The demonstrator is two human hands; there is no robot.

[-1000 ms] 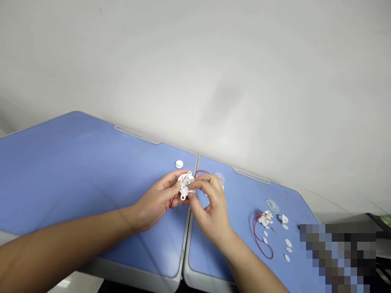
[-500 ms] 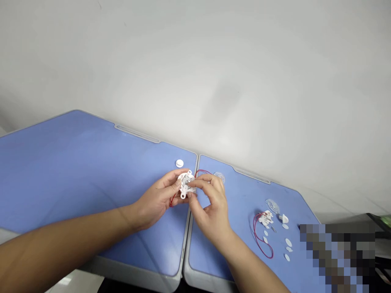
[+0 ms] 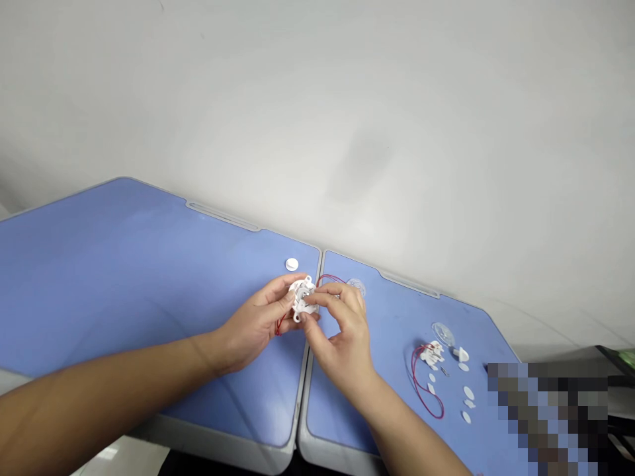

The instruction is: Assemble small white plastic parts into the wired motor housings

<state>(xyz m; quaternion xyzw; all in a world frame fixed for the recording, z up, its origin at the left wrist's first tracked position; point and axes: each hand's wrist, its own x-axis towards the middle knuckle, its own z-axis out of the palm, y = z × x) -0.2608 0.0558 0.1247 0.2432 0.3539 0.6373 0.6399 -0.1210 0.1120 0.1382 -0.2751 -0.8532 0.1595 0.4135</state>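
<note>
A: Where is the white housing?
B: In the left hand, held up just left of the seam between the two blue tabletops, toward the seam's far end.
A: And the fingers?
B: The left thumb presses on the rim, with the other fingers wrapped behind. The right hand has its thumb at the near edge and its index fingertip at the open middle; whether those two pinch some small part, I can't tell.
A: How would it handle?
B: Light and stiff, I'd judge: thin moulded plastic, perhaps a bit slick. The small eyelets look the likeliest to snap.
A: So hold it where?
B: By the round rim, as the left thumb does. Spare the red wires any tugging; their joints are probably weak.
A: Anything nearby?
B: A white knob left of the seam, a clear disc right of it, and another wired assembly well to its right.
</note>
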